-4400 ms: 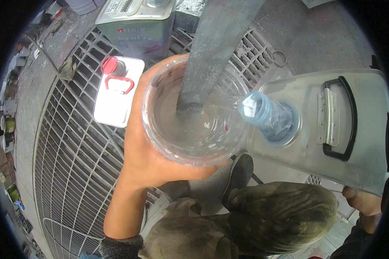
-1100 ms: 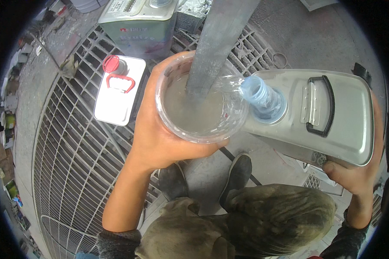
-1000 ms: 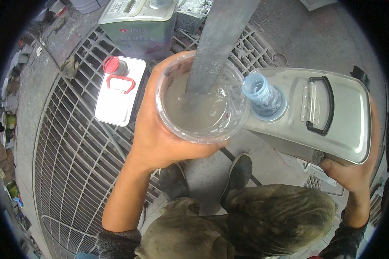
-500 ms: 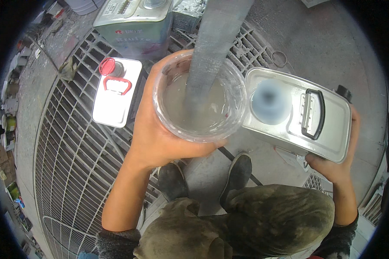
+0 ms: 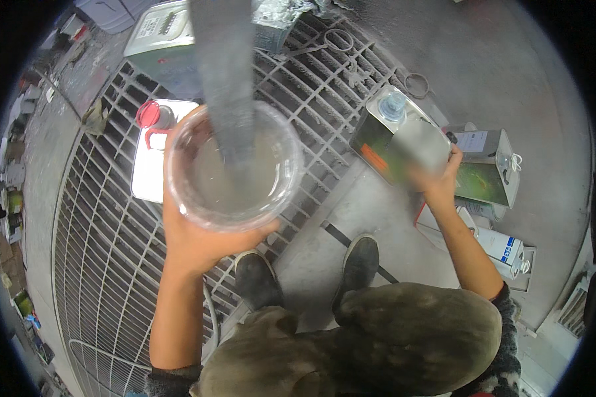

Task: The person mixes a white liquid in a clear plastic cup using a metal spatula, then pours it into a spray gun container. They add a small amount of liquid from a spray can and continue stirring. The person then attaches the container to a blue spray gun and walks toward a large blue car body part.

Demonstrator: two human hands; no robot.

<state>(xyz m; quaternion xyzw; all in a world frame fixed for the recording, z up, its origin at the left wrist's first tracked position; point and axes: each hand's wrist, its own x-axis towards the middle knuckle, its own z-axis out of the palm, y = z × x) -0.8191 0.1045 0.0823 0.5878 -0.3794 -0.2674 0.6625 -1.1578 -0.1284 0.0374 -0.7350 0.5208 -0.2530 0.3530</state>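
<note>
A person's left hand [image 5: 191, 241] wraps a clear plastic cup [image 5: 290, 162] high over a ridged grey metal grating [image 5: 311, 96], while the right hand [image 5: 442, 178] grips the end of a rectangular metal can [image 5: 375, 151] out to the right. Blur over that can's top and part of the hand veils the exact finger contact, and whether its base rests on anything cannot be told.

The risk lies in the cup: a flat, dull-grey metal blade [image 5: 225, 79] leans in it, its upper end beyond the frame and no hand visible on it. A knock or tilt could swing the blade, tip the cup and send the cloudy grey liquid [image 5: 212, 182] through the grating. Squeezing the thin, slick wall too hard could buckle it.

The held can shows a dark green side with an orange streak and a translucent pale-blue spout [image 5: 393, 106] that appears uncapped; a sharp tilt could spill whatever it contains. Beneath the cup's left edge, partly hidden, stands a glossy white can with a red round cap [image 5: 149, 162].
</note>
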